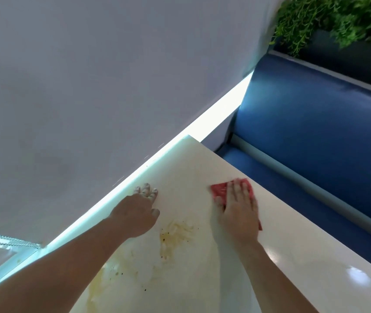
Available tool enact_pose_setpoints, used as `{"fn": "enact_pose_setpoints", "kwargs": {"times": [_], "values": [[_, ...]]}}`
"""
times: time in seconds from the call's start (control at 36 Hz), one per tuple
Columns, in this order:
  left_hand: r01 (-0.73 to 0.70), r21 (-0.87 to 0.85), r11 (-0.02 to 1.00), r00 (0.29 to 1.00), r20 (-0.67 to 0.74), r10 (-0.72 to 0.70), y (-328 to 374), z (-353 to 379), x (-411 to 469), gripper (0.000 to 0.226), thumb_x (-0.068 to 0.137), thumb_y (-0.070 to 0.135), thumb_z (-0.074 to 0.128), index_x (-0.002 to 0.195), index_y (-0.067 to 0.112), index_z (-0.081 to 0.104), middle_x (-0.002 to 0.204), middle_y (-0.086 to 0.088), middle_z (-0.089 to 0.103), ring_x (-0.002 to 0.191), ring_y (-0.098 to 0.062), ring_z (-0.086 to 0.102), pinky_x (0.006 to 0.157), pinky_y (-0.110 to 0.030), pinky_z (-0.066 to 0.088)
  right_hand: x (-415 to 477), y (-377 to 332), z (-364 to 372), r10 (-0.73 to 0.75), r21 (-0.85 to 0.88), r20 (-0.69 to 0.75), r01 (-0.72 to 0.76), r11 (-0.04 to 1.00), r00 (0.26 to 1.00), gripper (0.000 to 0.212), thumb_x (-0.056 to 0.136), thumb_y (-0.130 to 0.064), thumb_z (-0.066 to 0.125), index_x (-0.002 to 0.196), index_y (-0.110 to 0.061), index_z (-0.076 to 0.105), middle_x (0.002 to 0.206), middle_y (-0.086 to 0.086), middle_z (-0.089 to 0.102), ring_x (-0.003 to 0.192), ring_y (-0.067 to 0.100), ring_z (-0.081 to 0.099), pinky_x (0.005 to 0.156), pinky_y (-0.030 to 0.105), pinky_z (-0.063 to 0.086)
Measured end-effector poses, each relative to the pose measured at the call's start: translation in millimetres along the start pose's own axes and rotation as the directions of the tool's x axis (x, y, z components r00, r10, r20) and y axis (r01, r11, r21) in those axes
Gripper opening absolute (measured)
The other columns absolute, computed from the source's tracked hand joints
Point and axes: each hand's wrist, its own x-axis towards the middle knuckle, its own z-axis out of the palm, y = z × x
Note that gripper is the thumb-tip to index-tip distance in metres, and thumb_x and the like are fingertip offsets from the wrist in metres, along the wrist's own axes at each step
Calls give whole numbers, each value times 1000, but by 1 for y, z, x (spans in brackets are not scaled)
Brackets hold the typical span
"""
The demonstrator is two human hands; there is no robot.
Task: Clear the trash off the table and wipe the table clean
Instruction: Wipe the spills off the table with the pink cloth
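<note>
Blue padded bench (315,123) at right, green foliage (338,16) above it, pale grey wall (89,86), glowing light strip (213,123) along its base

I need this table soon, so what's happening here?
A person is wiping the table. The right hand presses a red cloth flat near the edge by the blue bench. The left hand rests on the table beside the wall, fingers spread. Yellowish stains with dark specks lie between the hands and nearer the camera, so the wiping is not yet done.
</note>
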Motion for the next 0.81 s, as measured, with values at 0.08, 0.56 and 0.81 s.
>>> {"fn": "enact_pose_setpoints", "kwargs": {"times": [0.08,0.56,0.81], "values": [[-5,17,1000,1000,-6,6,3,-2,2,64,107,37,28,166,21,7,172,-3,-5,159,-18,5,129,-32,10,32,-6,-4,105,1,-10,-105,994,994,68,105,-46,19,163,-11,18,172,3,9,159,19,0,129,41,1],[-31,102,994,999,-18,33,3,-7,1,61,108,34,25,165,20,6,171,-4,-4,159,-21,7,126,-32,17,93,-74,19,-193,91,28,190,978,981,61,106,-43,28,162,-18,29,171,-5,17,158,11,6,128,38,6],[-34,112,993,999,-34,39,4,-2,9,62,109,35,23,165,14,7,172,-9,-3,159,-29,8,125,-36,20,154,-117,34,-246,22,34,245,969,969,58,110,-38,28,160,-9,28,170,8,18,157,23,15,127,45,9]]}}
